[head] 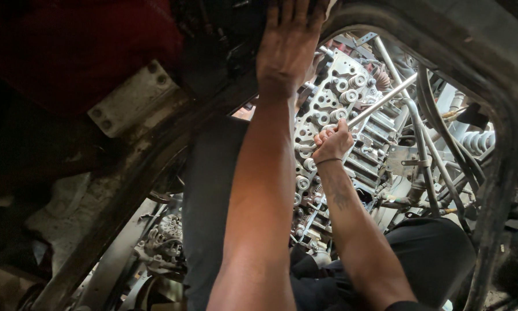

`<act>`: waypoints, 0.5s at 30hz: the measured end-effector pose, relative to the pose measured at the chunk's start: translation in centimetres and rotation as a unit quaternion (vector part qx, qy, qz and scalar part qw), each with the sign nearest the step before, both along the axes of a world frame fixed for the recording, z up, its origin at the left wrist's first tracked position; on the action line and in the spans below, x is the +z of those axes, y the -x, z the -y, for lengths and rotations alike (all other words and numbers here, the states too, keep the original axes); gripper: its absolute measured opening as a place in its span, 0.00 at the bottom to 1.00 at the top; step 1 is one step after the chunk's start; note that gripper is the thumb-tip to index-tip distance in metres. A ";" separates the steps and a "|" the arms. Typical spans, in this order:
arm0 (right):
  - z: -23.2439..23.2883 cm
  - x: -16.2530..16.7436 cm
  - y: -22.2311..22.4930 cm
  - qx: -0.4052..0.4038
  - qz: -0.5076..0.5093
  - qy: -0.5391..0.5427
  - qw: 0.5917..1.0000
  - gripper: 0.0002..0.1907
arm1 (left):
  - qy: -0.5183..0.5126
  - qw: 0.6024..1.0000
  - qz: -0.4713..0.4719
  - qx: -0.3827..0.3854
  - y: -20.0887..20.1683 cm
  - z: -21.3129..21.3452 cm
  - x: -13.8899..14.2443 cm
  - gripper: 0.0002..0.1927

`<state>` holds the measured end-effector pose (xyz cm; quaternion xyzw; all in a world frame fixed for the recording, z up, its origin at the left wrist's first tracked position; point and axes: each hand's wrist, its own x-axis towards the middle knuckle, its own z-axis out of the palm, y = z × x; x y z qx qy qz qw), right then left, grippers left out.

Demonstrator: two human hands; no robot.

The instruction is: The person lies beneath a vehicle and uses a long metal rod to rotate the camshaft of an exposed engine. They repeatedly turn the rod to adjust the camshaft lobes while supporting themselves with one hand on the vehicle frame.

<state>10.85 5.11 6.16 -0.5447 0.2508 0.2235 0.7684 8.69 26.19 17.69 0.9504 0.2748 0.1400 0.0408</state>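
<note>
The long steel bar (380,102) — a smooth, round, bright metal handle — runs diagonally from the person's right fist up and to the right, across the exposed engine head (328,115). Going left to right: a dark red panel (69,46) fills the upper left corner, with a pale, scuffed bolted bracket (135,98) below it, and a grimy, curved frame edge (126,190) sweeps down toward the lower left. The left hand (287,40) lies flat with its fingers spread, palm pressed against the dark frame overhead, holding nothing. Beside it the right hand (332,141) is curled tight around the lower end of the bar, fingers wrapped fully about it. Under the fist, the engine head is pale cast metal, studded with rows of round valve springs and ribbed sections. Further right, thin bent tubes and dark rubber hoses (443,132) crowd the gap, closed off by a thick, rounded black frame rim (501,115) — the opening it encloses leaves narrow room around the bar. A black seat cushion (431,253) sits lower right.
</note>
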 end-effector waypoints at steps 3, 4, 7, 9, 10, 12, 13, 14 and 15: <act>-0.2 0.3 0.0 0.008 -0.002 0.012 1.000 0.18 | -0.004 1.000 -0.005 0.001 -0.2 0.0 -0.4 0.57; -0.3 0.4 0.0 0.010 -0.002 0.017 1.000 0.18 | -0.011 1.000 0.001 0.004 -0.2 -0.1 -0.5 0.57; -0.9 1.1 -0.3 0.018 -0.006 0.035 0.999 0.17 | -0.072 0.997 0.026 0.025 -0.4 -0.1 -0.8 0.53; -1.5 1.7 -0.8 0.033 0.005 0.053 0.998 0.17 | -0.077 0.996 0.028 0.029 -0.4 -0.1 -0.8 0.49; -1.7 2.1 -1.2 0.044 0.016 0.066 0.997 0.17 | -0.053 0.998 0.020 0.022 -0.4 -0.1 -0.7 0.47; -2.2 2.6 -1.8 0.059 0.012 0.083 0.995 0.18 | -0.013 1.000 0.002 0.010 -0.3 0.1 -0.3 0.47; -2.4 2.7 -2.1 0.062 -0.001 0.084 0.995 0.18 | -0.001 1.000 -0.006 0.005 -0.2 0.1 -0.3 0.50; -2.6 2.8 -2.3 0.067 -0.014 0.083 0.994 0.19 | 0.010 1.000 -0.014 0.001 -0.2 0.0 -0.1 0.53; -2.7 2.8 -2.3 0.076 -0.017 0.082 0.994 0.19 | -0.011 1.000 -0.007 0.004 -0.2 0.0 0.1 0.54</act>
